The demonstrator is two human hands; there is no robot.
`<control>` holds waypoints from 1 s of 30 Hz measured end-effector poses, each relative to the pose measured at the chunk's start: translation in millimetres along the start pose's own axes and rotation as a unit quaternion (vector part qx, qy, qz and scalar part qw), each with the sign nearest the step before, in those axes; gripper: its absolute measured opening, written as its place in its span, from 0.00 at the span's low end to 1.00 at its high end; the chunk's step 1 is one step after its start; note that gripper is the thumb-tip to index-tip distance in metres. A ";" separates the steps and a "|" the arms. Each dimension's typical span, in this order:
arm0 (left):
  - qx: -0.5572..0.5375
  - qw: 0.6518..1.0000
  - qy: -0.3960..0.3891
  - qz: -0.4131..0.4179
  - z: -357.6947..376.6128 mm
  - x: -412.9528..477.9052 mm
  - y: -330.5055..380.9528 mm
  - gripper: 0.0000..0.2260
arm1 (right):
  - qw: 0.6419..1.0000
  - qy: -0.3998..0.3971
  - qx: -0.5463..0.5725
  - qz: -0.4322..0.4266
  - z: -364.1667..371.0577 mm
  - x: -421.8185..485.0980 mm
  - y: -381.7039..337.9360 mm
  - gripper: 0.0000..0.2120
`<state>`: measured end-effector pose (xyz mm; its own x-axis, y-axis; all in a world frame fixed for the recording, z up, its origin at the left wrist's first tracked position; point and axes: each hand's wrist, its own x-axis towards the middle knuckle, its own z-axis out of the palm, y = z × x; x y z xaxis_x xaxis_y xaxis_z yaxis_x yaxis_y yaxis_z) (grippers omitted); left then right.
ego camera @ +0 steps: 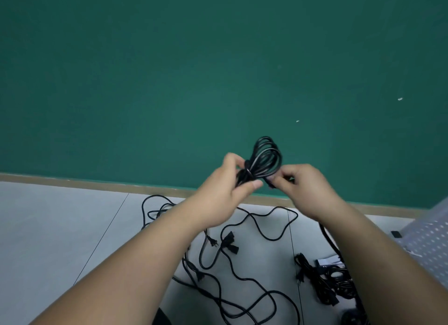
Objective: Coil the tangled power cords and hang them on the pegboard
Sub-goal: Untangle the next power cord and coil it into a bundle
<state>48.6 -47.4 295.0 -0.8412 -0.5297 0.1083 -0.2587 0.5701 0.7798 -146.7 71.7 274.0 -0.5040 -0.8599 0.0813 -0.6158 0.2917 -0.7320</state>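
A black power cord wound into a small coil (266,155) is held up in front of the green wall. My left hand (225,191) grips the coil's gathered lower part, thumb across it. My right hand (305,186) pinches a dark end piece of the cord at the coil's lower right. Below, several loose black cords (242,264) lie tangled on the grey floor, with plugs showing among them. A white pegboard (426,242) lies at the right edge, partly cut off by the frame.
A bundle of coiled black cords (324,281) lies on the floor at the lower right, beside the pegboard. A tan baseboard (97,184) runs along the foot of the green wall (169,82). Grey floor tiles (48,227) stretch to the left.
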 end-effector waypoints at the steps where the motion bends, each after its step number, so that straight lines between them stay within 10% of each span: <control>1: -0.007 1.000 0.017 -0.017 -2.5 2.6 -5.4 0.18 | 1.000 -0.002 -0.028 -0.002 5.8 -2.0 -5.6 0.15; 14: -0.076 0.991 0.073 -0.087 -10.7 24.7 -33.3 0.07 | 0.941 -0.098 -0.303 -0.111 39.8 -20.6 -53.5 0.13; 24: 0.177 0.975 -0.090 -0.098 -1.1 21.4 -25.5 0.15 | 0.892 -0.139 -0.392 -0.176 2.3 -35.9 -64.6 0.12; 30: 0.251 0.953 -0.167 -0.040 19.9 16.6 -20.5 0.16 | 0.910 0.008 -0.362 -0.203 -15.6 -28.7 -47.5 0.20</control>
<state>30.5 -55.5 268.6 -0.8915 -0.4031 -0.2068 -0.4528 0.8086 0.3757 -112.5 89.1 317.0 -0.1515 -0.9540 0.2589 -0.9877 0.1561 -0.0026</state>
